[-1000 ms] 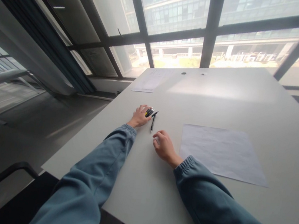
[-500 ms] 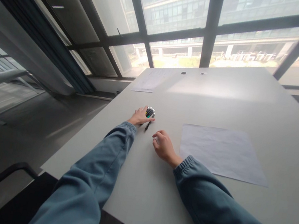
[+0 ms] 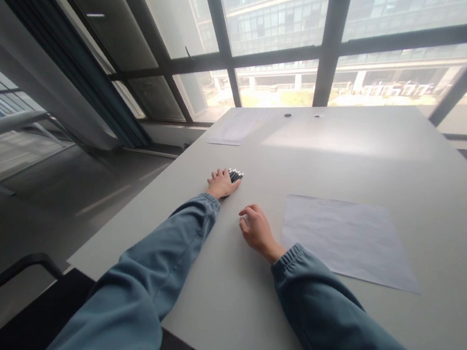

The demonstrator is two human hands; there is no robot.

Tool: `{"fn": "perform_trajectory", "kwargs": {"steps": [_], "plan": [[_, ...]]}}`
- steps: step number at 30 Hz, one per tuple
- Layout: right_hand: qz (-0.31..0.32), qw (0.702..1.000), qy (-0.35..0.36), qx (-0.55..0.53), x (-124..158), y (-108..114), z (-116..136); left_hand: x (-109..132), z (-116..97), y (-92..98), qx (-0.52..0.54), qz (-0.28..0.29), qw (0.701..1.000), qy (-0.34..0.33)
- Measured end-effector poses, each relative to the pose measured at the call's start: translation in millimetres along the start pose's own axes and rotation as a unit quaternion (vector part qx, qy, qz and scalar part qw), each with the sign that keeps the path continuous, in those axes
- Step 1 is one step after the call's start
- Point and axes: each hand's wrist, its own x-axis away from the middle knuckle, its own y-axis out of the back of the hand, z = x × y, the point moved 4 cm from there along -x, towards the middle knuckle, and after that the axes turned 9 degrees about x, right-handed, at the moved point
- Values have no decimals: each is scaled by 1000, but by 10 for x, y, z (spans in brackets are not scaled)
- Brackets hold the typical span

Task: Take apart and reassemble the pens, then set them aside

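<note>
Several dark pens [image 3: 235, 176] with shiny tips lie bunched together on the white table. My left hand [image 3: 221, 184] closes around this bunch from above, its fingers along the left side and its thumb along the right; the palm hides much of the pens. To the right and nearer to me, my right hand [image 3: 257, 229] rests on the tabletop. Its fingers are loosely curled, with a small gap between thumb and forefinger, and nothing shows in it. A blank white sheet of paper [image 3: 351, 236] lies just right of that hand.
At the table's far left edge lies another paper [image 3: 231, 131] with faint marks. Round fittings [image 3: 287, 115] sit near the back of the white table [image 3: 240, 305]. Large windows stand behind it. A black chair armrest [image 3: 3, 275] is at the lower left.
My left thumb has drawn in and the hand has shifted slightly right. The pen that stuck out on the right is now gathered with the others. My right hand stays put.
</note>
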Motion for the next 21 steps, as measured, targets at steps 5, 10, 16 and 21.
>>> {"fn": "perform_trajectory", "kwargs": {"steps": [5, 10, 16, 21], "plan": [[2, 1000, 1, 1, -2, 0, -6, 56, 20, 5, 27, 9, 999, 42], [-1, 1000, 1, -4, 5, 4, -3, -52, 179, 119, 75, 38, 995, 62], [1, 1000, 0, -4, -2, 10, 3, 128, 306, 337, 98, -56, 993, -27], [0, 1000, 1, 1, -2, 4, 5, 571, 141, 397, 98, -92, 980, -147]]}}
